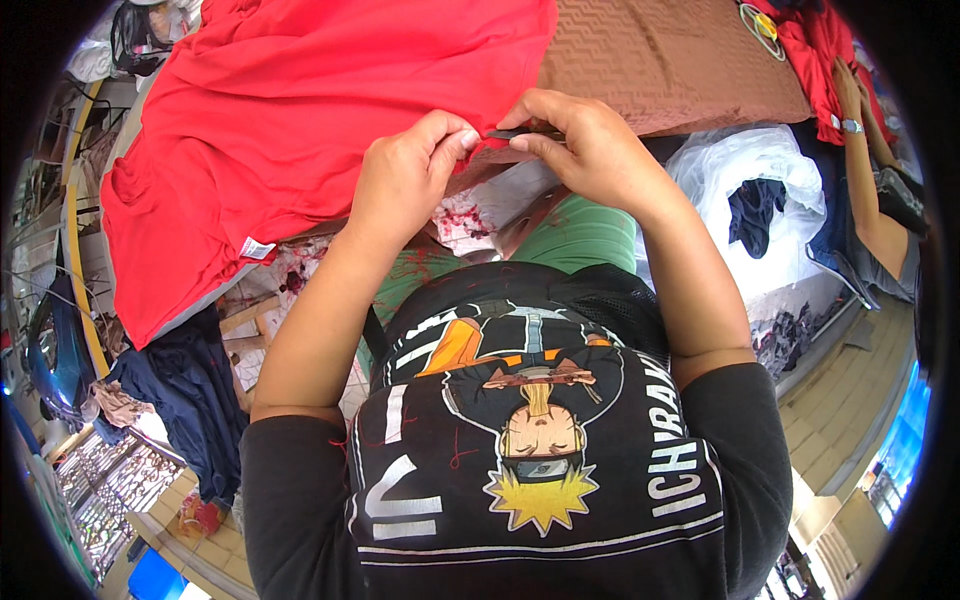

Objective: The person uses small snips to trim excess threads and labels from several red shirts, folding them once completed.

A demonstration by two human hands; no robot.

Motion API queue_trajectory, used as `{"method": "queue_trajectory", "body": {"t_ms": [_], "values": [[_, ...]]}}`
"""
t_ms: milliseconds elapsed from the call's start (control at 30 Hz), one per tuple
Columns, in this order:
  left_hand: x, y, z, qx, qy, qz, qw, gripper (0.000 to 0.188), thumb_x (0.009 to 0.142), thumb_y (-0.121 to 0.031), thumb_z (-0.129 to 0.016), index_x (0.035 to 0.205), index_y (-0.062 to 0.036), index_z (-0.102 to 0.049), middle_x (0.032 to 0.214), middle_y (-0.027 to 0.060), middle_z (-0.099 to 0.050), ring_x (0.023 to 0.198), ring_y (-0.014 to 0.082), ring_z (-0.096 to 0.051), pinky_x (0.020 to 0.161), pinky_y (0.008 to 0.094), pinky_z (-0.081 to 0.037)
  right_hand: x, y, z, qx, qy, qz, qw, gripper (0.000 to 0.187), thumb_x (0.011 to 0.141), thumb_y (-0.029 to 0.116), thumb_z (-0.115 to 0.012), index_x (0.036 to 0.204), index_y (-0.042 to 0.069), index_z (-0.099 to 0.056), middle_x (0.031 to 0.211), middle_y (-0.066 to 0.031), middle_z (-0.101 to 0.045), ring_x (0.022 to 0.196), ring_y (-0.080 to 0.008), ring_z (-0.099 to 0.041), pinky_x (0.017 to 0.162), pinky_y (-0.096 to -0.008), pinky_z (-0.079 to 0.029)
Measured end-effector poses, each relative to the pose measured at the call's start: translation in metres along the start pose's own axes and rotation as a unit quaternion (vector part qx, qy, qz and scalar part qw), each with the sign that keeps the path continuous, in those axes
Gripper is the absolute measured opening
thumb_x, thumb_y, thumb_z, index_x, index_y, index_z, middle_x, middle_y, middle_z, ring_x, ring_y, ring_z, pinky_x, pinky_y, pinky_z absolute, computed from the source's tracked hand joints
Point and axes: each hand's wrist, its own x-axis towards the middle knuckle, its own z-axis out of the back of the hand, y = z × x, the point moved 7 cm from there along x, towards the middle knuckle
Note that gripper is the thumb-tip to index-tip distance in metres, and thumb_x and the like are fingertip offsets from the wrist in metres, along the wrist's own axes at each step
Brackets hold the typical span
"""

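Observation:
A large red garment is spread over the table's near edge, and a white label shows on its lower hem. With thumb and forefinger, my left hand pinches the garment's edge. Close to its right, my right hand is closed on a small dark tool that looks like thread snips. The tool's tip points left at the red edge between the two hands. Most of its body is hidden by my right fingers.
The table has a brown patterned cover. To the right stands a white plastic bag with dark cloth in it. Another person's hand rests by red cloth at far right. Navy cloth hangs at left. Red scraps litter the floor.

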Motion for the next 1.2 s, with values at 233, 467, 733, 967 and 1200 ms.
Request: {"method": "queue_trajectory", "body": {"t_ms": [233,467,733,967,1200], "values": [[0.005,-0.001,-0.001,-0.032,0.006,0.003,0.999,0.015,0.095,-0.016,-0.058,0.095,-0.001,-0.062,0.081,0.0075,-0.071,0.074,0.0142,-0.068,0.069,0.028,-0.054,0.002,0.0,0.0,-0.024,0.017,-0.005,1.0,0.02,0.082,0.003,-0.064,0.102,0.001,-0.062,0.091,-0.0167,-0.067,0.086,-0.0337,-0.065,0.074,-0.0382,-0.05],[0.005,-0.001,-0.001,-0.053,0.03,0.015,0.998,0.015,0.095,-0.016,-0.058,0.093,-0.0017,-0.064,0.084,0.0077,-0.07,0.079,0.016,-0.067,0.073,0.0293,-0.052,0.007,0.007,-0.003,-0.078,0.021,0.019,0.997,0.018,0.081,0.007,-0.064,0.099,0.005,-0.063,0.091,-0.0154,-0.067,0.086,-0.0358,-0.064,0.073,-0.0429,-0.05],[0.009,-0.073,0.073,0.095,0.104,-0.234,0.962,0.023,0.091,-0.016,-0.057,0.075,-0.0042,-0.068,0.104,0.0073,-0.063,0.1,0.0247,-0.053,0.091,0.0372,-0.039,-0.003,0.002,0.049,-0.106,-0.095,0.019,0.99,0.02,0.08,0.014,-0.065,0.098,0.005,-0.064,0.094,-0.0162,-0.067,0.086,-0.0344,-0.065,0.074,-0.0431,-0.05],[0.036,-0.082,0.053,0.1,0.097,-0.285,0.948,0.018,0.093,-0.013,-0.051,0.099,-0.0081,-0.067,0.11,0.0079,-0.063,0.111,0.0247,-0.054,0.099,0.0396,-0.036,-0.02,-0.008,0.081,-0.079,-0.147,-0.082,0.983,0.024,0.087,0.008,-0.067,0.11,0.005,-0.064,0.078,-0.0031,-0.056,0.068,-0.0098,-0.05,0.064,-0.0253,-0.044],[0.058,-0.059,-0.027,0.276,0.097,-0.361,0.885,0.023,0.08,-0.009,-0.064,0.102,-0.0122,-0.065,0.126,0.0046,-0.057,0.123,0.0236,-0.049,0.103,0.0413,-0.035,-0.026,-0.03,0.075,-0.046,-0.196,-0.097,0.975,0.033,0.082,0.027,-0.071,0.104,0.003,-0.066,0.097,-0.0135,-0.069,0.085,-0.0269,-0.066,0.078,-0.0359,-0.051]]}}
